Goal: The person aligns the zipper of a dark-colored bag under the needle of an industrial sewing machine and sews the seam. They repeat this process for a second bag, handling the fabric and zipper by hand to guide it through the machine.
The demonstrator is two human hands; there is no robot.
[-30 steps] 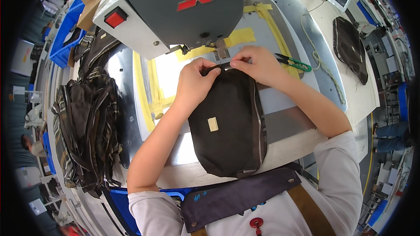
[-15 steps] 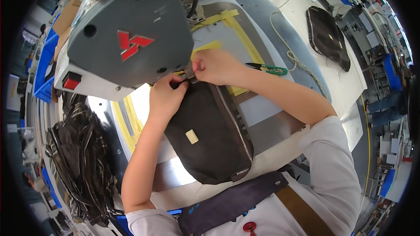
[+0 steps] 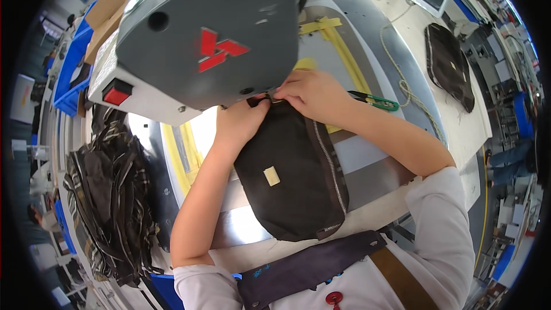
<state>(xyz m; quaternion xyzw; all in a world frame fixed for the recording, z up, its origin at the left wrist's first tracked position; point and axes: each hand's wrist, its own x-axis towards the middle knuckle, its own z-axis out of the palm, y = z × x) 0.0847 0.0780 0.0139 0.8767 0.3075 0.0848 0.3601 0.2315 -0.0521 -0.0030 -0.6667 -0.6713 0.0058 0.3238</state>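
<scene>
At frame centre I see the pouch, long axis running down and slightly right; left hand and right hand, equally near, pinch its top end below the machine.

We find the left hand and right hand pinching the upper end of a dark pouch beneath a grey machine head. A metal zipper runs down the pouch's right side; a cream label sits on its face. Right of the right hand we note green-handled snips near a pale cord. On the white counter, further right, lies a second dark pouch. At left we record a heap of dark fabric pieces and a blue bin.
</scene>
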